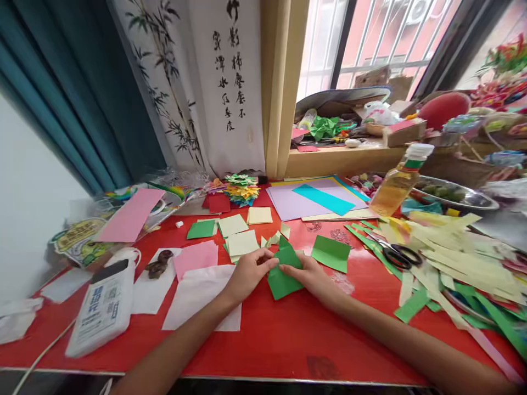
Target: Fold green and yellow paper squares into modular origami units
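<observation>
I'd say this is a room in a home. A bamboo scroll (187, 82) hangs between a teal curtain (78, 93) and a barred window (370, 46), behind a red desk (263, 351).

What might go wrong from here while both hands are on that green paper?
The green paper, pinched by the left hand and right hand, might crease out of line if one slips. The small folded pieces just beyond the fingers could get knocked. The right forearm might drag loose paper strips lying beside it.

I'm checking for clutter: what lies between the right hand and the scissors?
In the head view, a loose green sheet lies between the right hand and the scissors, then green strips.
</observation>
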Demonstrator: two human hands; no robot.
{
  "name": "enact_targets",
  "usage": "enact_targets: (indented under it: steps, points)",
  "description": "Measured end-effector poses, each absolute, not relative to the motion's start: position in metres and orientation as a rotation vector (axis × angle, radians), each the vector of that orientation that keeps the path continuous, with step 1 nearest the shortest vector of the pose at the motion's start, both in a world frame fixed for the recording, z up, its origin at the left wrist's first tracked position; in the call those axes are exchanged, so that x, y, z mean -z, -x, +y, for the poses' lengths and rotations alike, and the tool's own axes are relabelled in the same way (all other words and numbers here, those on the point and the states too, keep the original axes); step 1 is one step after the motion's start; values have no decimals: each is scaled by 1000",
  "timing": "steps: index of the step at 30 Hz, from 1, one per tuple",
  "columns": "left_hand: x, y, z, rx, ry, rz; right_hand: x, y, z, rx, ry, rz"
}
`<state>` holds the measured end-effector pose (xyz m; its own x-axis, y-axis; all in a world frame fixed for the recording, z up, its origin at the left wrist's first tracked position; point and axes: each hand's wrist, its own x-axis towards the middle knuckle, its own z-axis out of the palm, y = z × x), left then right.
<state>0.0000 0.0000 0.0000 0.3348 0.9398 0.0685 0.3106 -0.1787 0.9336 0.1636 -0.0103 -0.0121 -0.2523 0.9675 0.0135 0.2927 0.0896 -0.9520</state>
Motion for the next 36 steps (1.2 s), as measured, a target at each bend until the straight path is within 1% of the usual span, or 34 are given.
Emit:
enact_targets:
  steps: [4, 11, 16, 22, 36]
  points:
    - [-1, 2, 1, -882, -1689, 1130, 12, -163, -12, -1012, 1226, -1625]
    - [-1, 4, 3, -877, -1623, 1050, 17, -169, -11, -851, 1093, -1809]
    - [2, 5, 5, -877, -1605, 1057, 14, -172, -13, -852, 1102, -1903]
    - [-1, 5, 4, -848, -1640, 1099, 11, -172, -14, -1102, 1125, -1772]
    - [5, 7, 10, -825, -1718, 1138, 11, -171, -11, -1700, 965, -1374]
